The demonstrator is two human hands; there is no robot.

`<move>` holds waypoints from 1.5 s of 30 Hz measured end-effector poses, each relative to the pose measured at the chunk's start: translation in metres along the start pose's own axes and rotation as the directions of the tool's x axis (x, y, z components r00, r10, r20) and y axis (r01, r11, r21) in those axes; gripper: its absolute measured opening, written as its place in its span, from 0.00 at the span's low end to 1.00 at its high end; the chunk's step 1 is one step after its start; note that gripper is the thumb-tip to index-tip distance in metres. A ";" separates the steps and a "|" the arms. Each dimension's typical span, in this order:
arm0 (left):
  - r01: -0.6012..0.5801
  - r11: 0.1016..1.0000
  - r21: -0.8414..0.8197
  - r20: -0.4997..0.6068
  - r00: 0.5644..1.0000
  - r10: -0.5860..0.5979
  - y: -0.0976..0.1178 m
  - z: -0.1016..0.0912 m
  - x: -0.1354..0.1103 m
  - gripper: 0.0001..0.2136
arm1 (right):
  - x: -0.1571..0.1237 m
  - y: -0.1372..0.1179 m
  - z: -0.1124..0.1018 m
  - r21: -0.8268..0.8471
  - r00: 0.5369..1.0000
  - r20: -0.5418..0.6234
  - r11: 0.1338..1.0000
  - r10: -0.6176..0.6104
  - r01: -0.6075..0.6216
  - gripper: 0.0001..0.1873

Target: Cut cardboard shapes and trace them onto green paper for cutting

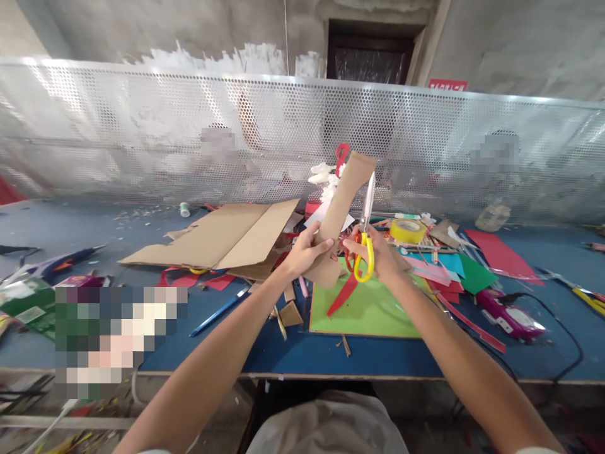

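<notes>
Held up above the table is a long piece of brown cardboard [341,200], tilted to the right and flared at its upper end. My left hand [309,251] grips its lower part, the thumb on the near face. In my right hand [378,252] is a pair of scissors [365,221] with yellow and red handles. Their blades point up along the cardboard's right edge and look almost closed; I cannot tell whether they touch it. Below both hands lies a light green sheet [373,309] with a red paper strip [343,294] on it.
A large folded cardboard sheet [227,236] lies left, near a blue pen [218,312]. On the right are yellow tape [407,231], coloured paper [503,255] and a purple device with a cord [510,315]. A perforated metal screen [278,139] stands along the back.
</notes>
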State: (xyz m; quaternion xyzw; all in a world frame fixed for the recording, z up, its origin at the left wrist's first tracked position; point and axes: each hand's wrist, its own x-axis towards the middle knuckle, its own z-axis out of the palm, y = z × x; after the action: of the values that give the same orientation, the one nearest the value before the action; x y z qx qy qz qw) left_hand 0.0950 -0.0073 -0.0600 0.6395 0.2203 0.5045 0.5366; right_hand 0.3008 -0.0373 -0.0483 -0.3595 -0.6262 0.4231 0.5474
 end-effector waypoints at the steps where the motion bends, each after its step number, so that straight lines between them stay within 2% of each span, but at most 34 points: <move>1: -0.002 1.000 0.005 0.018 1.000 0.002 0.000 0.001 0.000 0.21 | 0.000 -0.001 0.006 0.024 0.999 -0.036 1.000 0.001 0.000 0.23; 5: -0.008 0.999 0.041 0.030 1.000 0.007 0.000 0.003 0.000 0.19 | 0.000 0.000 0.012 0.072 0.995 -0.093 0.997 0.028 -0.021 0.25; 12: 0.046 0.996 0.070 0.041 0.998 -0.049 -0.001 0.004 0.001 0.23 | 0.001 0.008 0.010 0.062 0.994 -0.107 0.998 0.038 -0.032 0.24; 18: 0.036 0.997 0.074 0.011 0.999 -0.037 -0.008 0.003 0.002 0.22 | 0.004 0.012 0.010 0.045 0.996 -0.083 0.999 -0.020 0.024 0.24; 22: 0.016 0.997 0.071 -0.029 0.999 -0.014 -0.011 0.000 0.003 0.19 | 0.005 0.015 0.006 0.066 0.994 -0.111 0.998 0.007 0.001 0.23; 28: 0.061 0.998 0.024 -0.091 0.994 -0.058 -0.012 -0.004 0.004 0.19 | 0.006 0.020 -0.002 0.060 0.990 -0.130 0.997 0.047 -0.039 0.25; 33: 0.073 0.997 0.018 -0.076 0.995 -0.071 -0.007 -0.001 0.002 0.19 | 0.008 0.026 -0.003 0.111 0.993 -0.108 0.993 0.051 -0.039 0.25; 36: 0.085 0.995 0.057 -0.025 0.996 -0.084 -0.003 -0.001 0.000 0.17 | 0.008 0.024 -0.001 0.127 0.983 -0.177 0.992 0.044 -0.022 0.25; 40: 0.088 0.978 0.189 0.148 0.982 -0.117 0.000 -0.009 0.001 0.16 | 0.010 0.019 -0.003 0.233 0.952 -0.303 0.972 0.049 0.024 0.28; 42: 0.067 0.968 0.244 0.202 0.972 -0.118 0.002 -0.016 0.003 0.15 | 0.014 0.017 -0.010 0.287 0.928 -0.368 0.956 0.056 0.056 0.30; 45: 0.019 0.940 0.341 0.215 0.972 -0.098 0.007 -0.024 0.004 0.15 | 0.021 0.016 -0.026 0.325 0.879 -0.476 0.936 0.042 0.131 0.31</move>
State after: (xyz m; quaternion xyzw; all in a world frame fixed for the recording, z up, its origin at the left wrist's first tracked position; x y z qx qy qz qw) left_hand 0.0736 0.0051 -0.0540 0.7688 0.2589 0.3660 0.4561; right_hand 0.3236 -0.0082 -0.0539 -0.3349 -0.3960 0.4128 0.7487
